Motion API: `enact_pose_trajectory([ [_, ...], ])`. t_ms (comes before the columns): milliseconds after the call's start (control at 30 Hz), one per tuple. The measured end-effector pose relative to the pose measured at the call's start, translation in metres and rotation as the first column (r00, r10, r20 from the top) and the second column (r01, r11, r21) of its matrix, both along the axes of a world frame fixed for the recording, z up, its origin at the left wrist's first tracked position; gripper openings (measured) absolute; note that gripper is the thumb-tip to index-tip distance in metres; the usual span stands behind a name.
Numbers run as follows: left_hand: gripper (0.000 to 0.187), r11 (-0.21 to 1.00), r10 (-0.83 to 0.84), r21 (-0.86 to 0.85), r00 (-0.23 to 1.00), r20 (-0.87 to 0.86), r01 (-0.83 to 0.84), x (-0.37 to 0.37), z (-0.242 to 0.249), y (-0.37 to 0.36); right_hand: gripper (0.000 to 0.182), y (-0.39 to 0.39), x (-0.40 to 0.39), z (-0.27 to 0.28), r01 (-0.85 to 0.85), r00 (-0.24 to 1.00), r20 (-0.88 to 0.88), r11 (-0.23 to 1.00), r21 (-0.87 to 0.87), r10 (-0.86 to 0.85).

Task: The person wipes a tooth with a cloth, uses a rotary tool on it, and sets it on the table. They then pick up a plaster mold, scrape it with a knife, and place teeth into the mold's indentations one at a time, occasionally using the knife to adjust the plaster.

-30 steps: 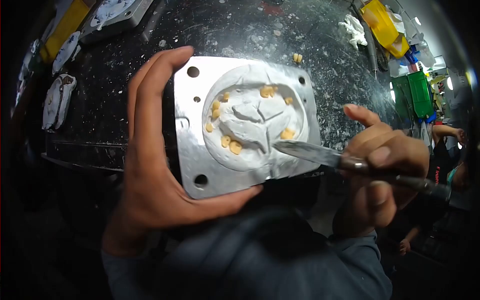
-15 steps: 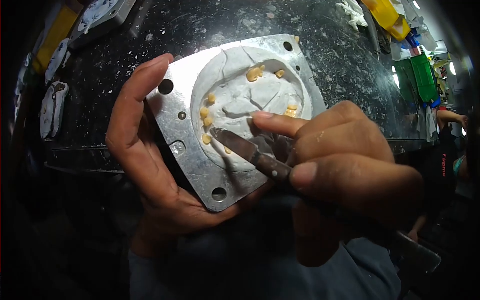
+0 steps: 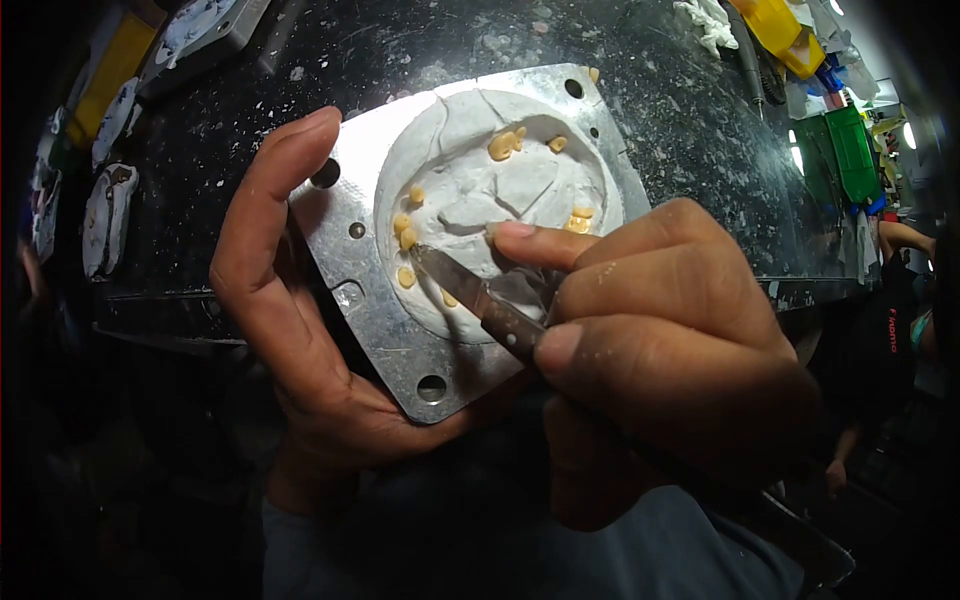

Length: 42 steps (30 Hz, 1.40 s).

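My left hand (image 3: 290,290) grips a square metal denture flask half (image 3: 385,335) by its left side and lower edge, tilted toward me. White plaster (image 3: 425,150) fills its round opening, and several yellowish teeth (image 3: 405,277) sit in the plaster along an arch. My right hand (image 3: 670,310) is closed around the dark handle of a plaster knife (image 3: 510,328). The blade tip lies right beside the teeth at the left of the arch. My right index fingertip rests over the plaster near the middle. The palm side of my right hand is hidden.
A dark worktop (image 3: 400,50) speckled with white lies behind the flask. Another metal flask part (image 3: 225,40) and a white plaster piece (image 3: 108,220) are at the left. A yellow container (image 3: 778,35) and a green bin (image 3: 850,155) stand at the right. Another person (image 3: 880,320) is at the far right.
My right hand and the knife have shifted left and slightly up, bringing the blade tip closer to the left teeth. The flask has moved slightly left in my left hand.
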<state>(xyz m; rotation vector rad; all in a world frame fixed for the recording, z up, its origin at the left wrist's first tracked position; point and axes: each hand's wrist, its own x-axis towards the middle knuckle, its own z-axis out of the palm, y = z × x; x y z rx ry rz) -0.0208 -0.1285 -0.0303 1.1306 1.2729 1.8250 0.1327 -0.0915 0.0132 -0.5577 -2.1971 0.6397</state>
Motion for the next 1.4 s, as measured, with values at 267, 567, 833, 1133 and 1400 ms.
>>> enact_pose_trajectory([
  [267,0.079,0.971,0.002,0.212,0.882,-0.471,0.11,-0.032,-0.029,0.01,0.039,-0.005,-0.013,-0.015,0.043,0.943,-0.324,0.993,-0.107,-0.076],
  [567,0.09,0.985,0.044,0.163,0.825,-0.563,0.059,-0.033,-0.024,0.006,0.059,-0.004,0.0,0.018,0.022,0.995,0.102,0.993,-0.114,-0.01],
  [833,0.12,0.968,-0.029,0.185,0.806,-0.591,0.17,-0.033,-0.019,0.008,0.06,0.001,0.007,0.023,-0.041,0.991,0.124,0.993,-0.111,0.055],
  [1133,0.116,0.942,-0.047,0.26,0.852,-0.522,0.211,-0.031,-0.024,0.013,0.07,0.02,0.025,0.033,-0.245,0.941,0.142,0.908,-0.341,0.307],
  [1400,0.114,0.939,-0.022,0.271,0.824,-0.567,0.212,-0.035,-0.028,0.015,0.069,0.039,0.016,0.005,-0.423,0.906,-0.103,0.884,-0.199,0.411],
])
